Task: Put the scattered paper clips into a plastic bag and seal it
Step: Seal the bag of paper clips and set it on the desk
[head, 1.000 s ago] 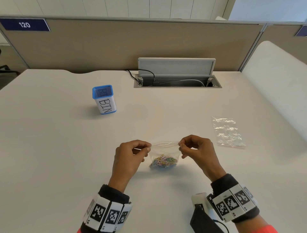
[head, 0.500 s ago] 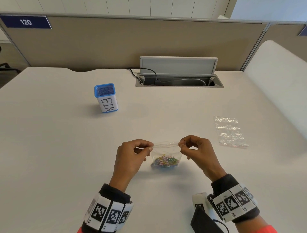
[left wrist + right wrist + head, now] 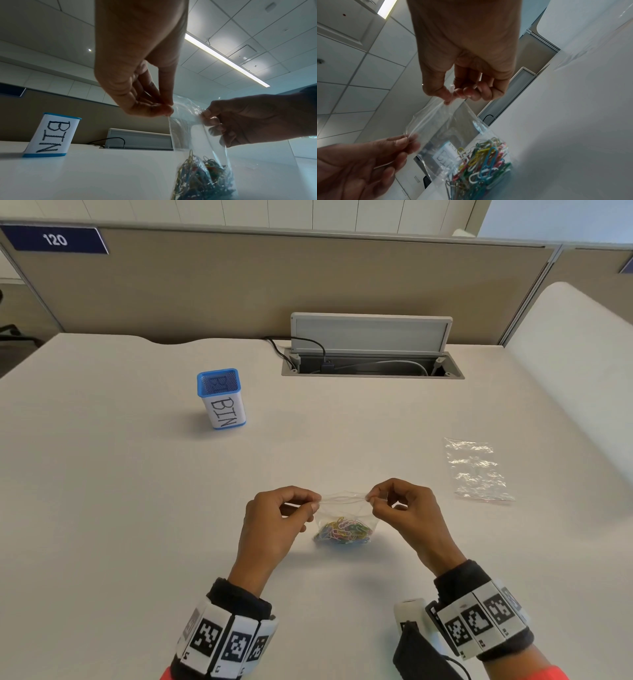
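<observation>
Both grips are clamped on the plastic bag (image 3: 342, 510): left hand (image 3: 274, 517) and right hand (image 3: 406, 513) each pinch one top corner, its base on the worktop (image 3: 137, 525). Paper clips (image 3: 344, 530) appear all bagged; the seal looks unfinished. Beyond stand a blue bin (image 3: 222, 398), spare bag (image 3: 478, 469), cable hatch (image 3: 371, 350) and partition (image 3: 274, 282).

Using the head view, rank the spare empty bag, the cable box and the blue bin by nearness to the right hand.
From the right hand:
1. Spare empty bag, on the table to its right.
2. Cable box, straight behind, at the table's back.
3. Blue bin, far to the left.
</observation>
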The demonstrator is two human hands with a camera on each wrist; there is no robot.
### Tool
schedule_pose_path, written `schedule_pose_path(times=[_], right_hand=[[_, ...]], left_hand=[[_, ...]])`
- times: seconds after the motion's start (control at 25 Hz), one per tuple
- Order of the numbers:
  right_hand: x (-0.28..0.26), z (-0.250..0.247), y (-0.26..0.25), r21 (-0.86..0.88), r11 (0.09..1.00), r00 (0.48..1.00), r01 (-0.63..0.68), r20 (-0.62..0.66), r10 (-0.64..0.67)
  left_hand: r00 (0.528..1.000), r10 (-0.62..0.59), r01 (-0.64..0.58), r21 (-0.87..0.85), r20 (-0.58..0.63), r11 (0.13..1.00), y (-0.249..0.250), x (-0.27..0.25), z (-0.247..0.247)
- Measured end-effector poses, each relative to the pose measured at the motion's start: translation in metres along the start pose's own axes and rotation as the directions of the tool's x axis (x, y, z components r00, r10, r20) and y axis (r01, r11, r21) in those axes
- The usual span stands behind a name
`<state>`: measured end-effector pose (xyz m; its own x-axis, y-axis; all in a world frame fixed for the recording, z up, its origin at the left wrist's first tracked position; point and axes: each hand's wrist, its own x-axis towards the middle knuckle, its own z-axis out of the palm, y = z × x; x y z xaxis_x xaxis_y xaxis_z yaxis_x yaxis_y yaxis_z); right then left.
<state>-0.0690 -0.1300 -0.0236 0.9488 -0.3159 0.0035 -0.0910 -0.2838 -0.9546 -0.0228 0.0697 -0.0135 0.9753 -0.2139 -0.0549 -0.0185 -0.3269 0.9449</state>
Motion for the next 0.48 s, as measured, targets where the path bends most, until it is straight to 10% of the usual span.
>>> schedule_pose_path(times=[0.48], right_hand=[[0.0019, 0.005, 0.0019, 0.051, 0.999, 1.0, -0.004, 0.018, 0.003]], left_hand=[[1.0, -0.011, 0.011, -0.018, 0.004, 1.0, 0.0007, 0.0026, 0.0004]])
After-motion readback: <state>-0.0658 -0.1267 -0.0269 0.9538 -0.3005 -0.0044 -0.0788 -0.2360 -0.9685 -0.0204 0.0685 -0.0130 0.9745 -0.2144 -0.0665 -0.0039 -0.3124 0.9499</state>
